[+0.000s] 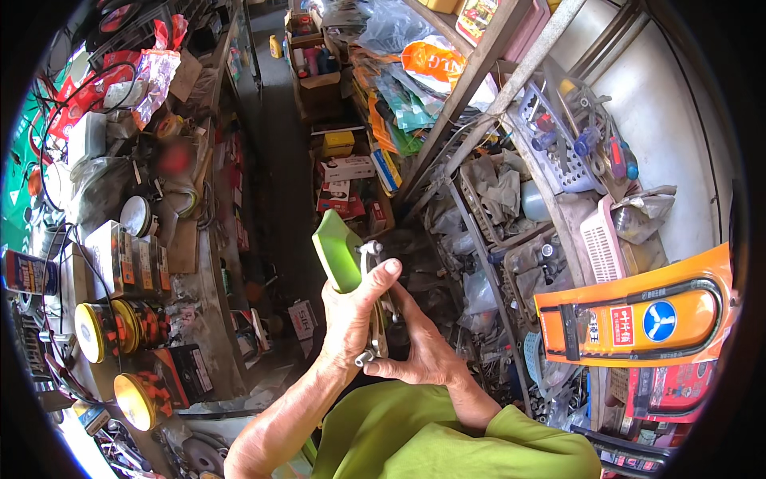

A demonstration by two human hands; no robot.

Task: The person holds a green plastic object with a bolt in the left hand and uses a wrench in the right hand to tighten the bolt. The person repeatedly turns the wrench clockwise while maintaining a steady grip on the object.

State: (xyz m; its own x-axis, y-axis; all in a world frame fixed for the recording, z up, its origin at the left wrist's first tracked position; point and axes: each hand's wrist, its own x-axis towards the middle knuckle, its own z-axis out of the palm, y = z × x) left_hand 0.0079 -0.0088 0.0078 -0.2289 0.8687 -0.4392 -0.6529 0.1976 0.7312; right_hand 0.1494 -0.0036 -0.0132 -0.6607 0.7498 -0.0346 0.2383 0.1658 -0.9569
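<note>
Before my green shirt, both hands are close together around a curved metal bracket (377, 329) with cylindrical ends. My left hand (356, 305) grips a bright green tapered piece (337, 251), seemingly plastic, that juts up beyond the thumb; the metal part lies against the same palm. From the other side my right hand (419, 344) holds the metal part, its thumb by the lower cylindrical end and its fingers behind the upper portion. The palm sides and the fingertips behind the metal are partly hidden.
Left, a cluttered counter (200, 311) carries round yellow-lidded jars (90, 333) and boxes. A narrow aisle (269, 149) runs ahead beside open cartons (320, 90). At right, shelves hold a purple basket of screwdrivers (553, 143), a pink basket (601, 239) and an orange-carded lock (634, 317).
</note>
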